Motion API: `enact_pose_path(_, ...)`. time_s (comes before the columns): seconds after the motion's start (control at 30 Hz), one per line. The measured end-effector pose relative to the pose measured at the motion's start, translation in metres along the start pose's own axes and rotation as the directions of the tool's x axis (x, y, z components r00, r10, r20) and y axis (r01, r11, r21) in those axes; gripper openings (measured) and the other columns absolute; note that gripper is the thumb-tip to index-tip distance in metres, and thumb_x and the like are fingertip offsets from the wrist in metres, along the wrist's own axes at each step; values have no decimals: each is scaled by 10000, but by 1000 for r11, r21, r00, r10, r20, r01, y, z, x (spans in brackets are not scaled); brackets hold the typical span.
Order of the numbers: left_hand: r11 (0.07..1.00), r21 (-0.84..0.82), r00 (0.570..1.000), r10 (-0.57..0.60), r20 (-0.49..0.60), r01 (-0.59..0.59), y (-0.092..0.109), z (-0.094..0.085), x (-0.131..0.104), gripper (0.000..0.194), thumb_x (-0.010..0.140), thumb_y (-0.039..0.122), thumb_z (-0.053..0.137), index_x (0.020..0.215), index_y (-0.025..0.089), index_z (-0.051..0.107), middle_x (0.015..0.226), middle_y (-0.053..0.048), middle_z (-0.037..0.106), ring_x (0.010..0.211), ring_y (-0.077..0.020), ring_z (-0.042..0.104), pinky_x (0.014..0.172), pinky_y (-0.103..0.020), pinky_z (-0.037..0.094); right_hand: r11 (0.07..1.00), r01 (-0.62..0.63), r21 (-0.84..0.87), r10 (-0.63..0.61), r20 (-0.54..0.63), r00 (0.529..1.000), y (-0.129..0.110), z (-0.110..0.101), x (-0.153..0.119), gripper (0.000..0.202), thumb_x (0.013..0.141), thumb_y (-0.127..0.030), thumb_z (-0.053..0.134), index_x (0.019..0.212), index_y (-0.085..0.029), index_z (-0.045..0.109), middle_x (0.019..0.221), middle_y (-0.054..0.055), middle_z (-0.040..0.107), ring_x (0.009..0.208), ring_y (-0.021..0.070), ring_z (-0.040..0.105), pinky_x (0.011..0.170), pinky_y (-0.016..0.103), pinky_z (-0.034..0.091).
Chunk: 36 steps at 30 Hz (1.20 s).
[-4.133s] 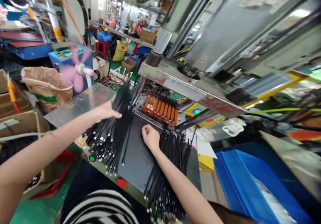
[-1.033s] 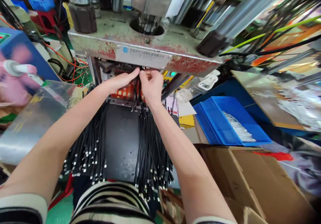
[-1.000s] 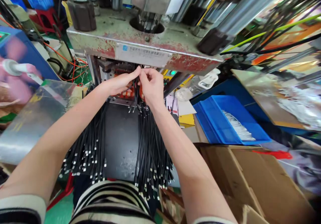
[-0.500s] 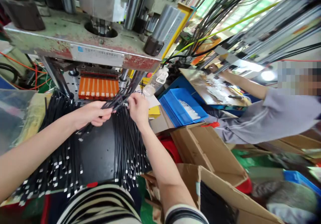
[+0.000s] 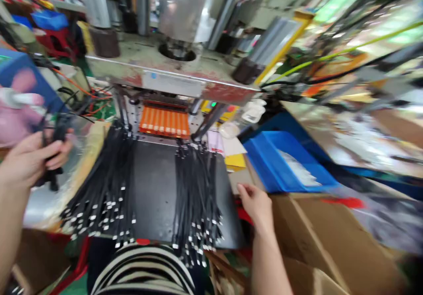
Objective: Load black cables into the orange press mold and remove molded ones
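Observation:
My left hand (image 5: pixel 41 156) is at the far left, its fingers wrapped round a bunch of black cables (image 5: pixel 58 132), blurred by motion. My right hand (image 5: pixel 256 202) is off the right edge of the black work surface (image 5: pixel 153 189), with fingers curled together; whether anything is between them is too small to tell. Two piles of black cables with pale ends lie on the surface, a left pile (image 5: pixel 107 184) and a right pile (image 5: pixel 196 189). Behind them, an orange slotted fixture (image 5: pixel 164 122) sits under the press (image 5: pixel 172 76).
Right of the press are a clear bottle (image 5: pixel 254 110), a yellow sheet (image 5: pixel 235 160) and a blue bin (image 5: pixel 280 160) holding pale pieces. Cardboard boxes (image 5: pixel 317 237) stand at the lower right. A pink object (image 5: pixel 23 105) is at the far left.
My left hand has moved away to the left with the black cables. My right hand has come away from the bunch, to the right and nearer me. The view has turned left.

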<state>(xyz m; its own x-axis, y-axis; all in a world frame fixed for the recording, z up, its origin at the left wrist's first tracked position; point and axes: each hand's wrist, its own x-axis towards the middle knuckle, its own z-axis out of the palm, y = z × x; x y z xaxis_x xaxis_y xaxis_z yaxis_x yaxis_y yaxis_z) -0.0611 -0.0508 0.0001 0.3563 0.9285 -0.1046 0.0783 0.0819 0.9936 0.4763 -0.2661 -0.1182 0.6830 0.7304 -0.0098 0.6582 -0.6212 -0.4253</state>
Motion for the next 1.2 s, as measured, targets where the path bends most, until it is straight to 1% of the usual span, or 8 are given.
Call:
enact_pose_path(0.1,917,399,994,26,-103,18,-6,-20,-5,166,856,362,613,845,204,565,636,64,511,486,-38,374,448,-152,289,989,135,-65,-127,108,986,-34,3,8,488,766,-614,424,754,-223,716,726,122,719,762,331,688,646,378,465)
enact_pose_path(0.27,420,886,948,151,-281,196,-22,-70,-5,213,877,290,473,960,131,586,830,-74,627,816,-208,599,748,-301,469,969,184,-165,-126,308,943,-68,26,22,445,664,-681,492,610,-278,672,603,96,678,584,336,648,570,408,466)
enact_pose_path(0.37,42,928,917,140,-373,371,-42,-63,-3,426,956,351,363,1258,80,494,1005,-195,640,923,-326,651,786,-401,478,979,145,-143,-96,303,948,-73,35,21,385,646,-639,517,596,-287,665,614,92,690,586,333,653,587,417,484)
enact_pose_path(0.43,-80,911,912,110,-396,405,-59,-45,1,537,975,445,312,1321,61,457,1046,-244,618,920,-372,659,755,-424,482,986,106,-131,-66,279,958,-75,35,18,367,641,-625,520,593,-289,657,640,96,704,621,340,666,613,427,493)
enact_pose_path(0.67,-141,908,918,100,-384,395,-86,-17,-1,640,976,517,279,1434,82,382,1189,-252,554,1035,-376,604,775,-400,475,999,4,-49,7,229,973,-80,33,9,374,598,-632,554,636,-271,642,714,112,725,756,362,693,663,432,508)
enact_pose_path(0.87,-102,962,947,230,-224,252,-86,-28,-77,537,990,468,274,1291,113,540,1116,-177,631,1014,-299,608,887,-407,459,998,-39,-49,49,222,974,-85,33,2,383,628,-642,511,650,-278,627,649,85,697,651,341,666,629,433,486)
enact_pose_path(1.03,-146,974,966,219,-140,175,-82,-107,-156,359,958,442,350,805,269,625,780,-42,634,781,-221,587,666,-319,440,999,2,-54,6,143,990,-89,33,-7,357,680,-612,505,657,-272,614,621,87,676,641,329,658,591,403,473)
enact_pose_path(1.2,-227,961,958,269,-97,161,-33,-200,-142,520,948,536,244,709,198,559,667,5,494,663,-122,423,580,-193,154,993,29,-113,-14,135,991,-88,33,-8,379,716,-602,482,687,-251,623,671,110,688,638,334,653,571,403,467)
